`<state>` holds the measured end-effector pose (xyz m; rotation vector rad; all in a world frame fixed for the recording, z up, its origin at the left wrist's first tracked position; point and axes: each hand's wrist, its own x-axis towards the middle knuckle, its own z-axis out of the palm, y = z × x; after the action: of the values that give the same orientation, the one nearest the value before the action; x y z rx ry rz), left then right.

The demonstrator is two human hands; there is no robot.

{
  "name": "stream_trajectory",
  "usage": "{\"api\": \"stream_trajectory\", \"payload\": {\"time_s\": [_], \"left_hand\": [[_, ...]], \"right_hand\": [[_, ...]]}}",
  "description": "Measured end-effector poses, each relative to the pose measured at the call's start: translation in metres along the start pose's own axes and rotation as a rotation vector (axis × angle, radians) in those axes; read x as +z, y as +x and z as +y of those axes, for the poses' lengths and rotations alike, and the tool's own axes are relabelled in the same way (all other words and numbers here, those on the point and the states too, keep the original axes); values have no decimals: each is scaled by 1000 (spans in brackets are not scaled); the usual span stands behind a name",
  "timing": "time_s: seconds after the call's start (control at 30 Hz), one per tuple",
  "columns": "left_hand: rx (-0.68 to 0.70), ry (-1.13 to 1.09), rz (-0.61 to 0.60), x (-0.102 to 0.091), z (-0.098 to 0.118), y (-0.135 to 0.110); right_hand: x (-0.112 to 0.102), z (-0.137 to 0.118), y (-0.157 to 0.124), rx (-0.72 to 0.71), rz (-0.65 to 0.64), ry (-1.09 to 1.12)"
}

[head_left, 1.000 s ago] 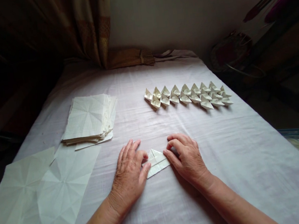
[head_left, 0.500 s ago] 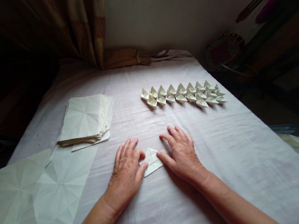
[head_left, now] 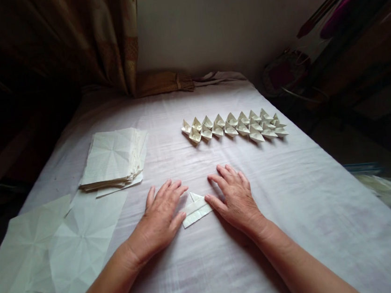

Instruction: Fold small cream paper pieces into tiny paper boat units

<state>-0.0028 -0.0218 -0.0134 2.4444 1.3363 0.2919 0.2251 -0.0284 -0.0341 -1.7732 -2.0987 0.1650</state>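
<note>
A small folded piece of paper [head_left: 195,212] with a pointed peak at its top lies flat on the bed sheet between my hands. My left hand [head_left: 160,211] rests at its left end, thumb tip at the paper's edge and the other fingers stretched out on the sheet. At the right end, the thumb of my right hand [head_left: 235,198] touches the paper, while its other fingers are spread on the sheet. Neither hand is closed around the paper.
Several folded paper boats [head_left: 232,127] stand in rows at the back right. A stack of creased paper sheets [head_left: 110,156] lies back left, with loose creased sheets [head_left: 83,244] nearer on the left. A curtain [head_left: 130,41] hangs at the far edge of the bed.
My left hand has shifted slightly left and its fingers have straightened, showing more of the folded paper. My right thumb stays at the paper's right end. The view has moved a little.
</note>
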Motion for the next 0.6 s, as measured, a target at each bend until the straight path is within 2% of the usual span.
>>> {"api": "stream_trajectory", "payload": {"time_s": [0.23, 0.4, 0.5, 0.6], "left_hand": [[101, 180, -119, -24, 31, 35], [100, 267, -192, -28, 40, 53], [62, 203, -187, -26, 40, 52], [-32, -49, -111, -25, 35, 47]], "right_hand": [[2, 4, -2, -44, 64, 71], [5, 8, -3, -54, 118, 142], [7, 10, -3, -62, 137, 190], [8, 12, -1, -57, 165, 243]]}}
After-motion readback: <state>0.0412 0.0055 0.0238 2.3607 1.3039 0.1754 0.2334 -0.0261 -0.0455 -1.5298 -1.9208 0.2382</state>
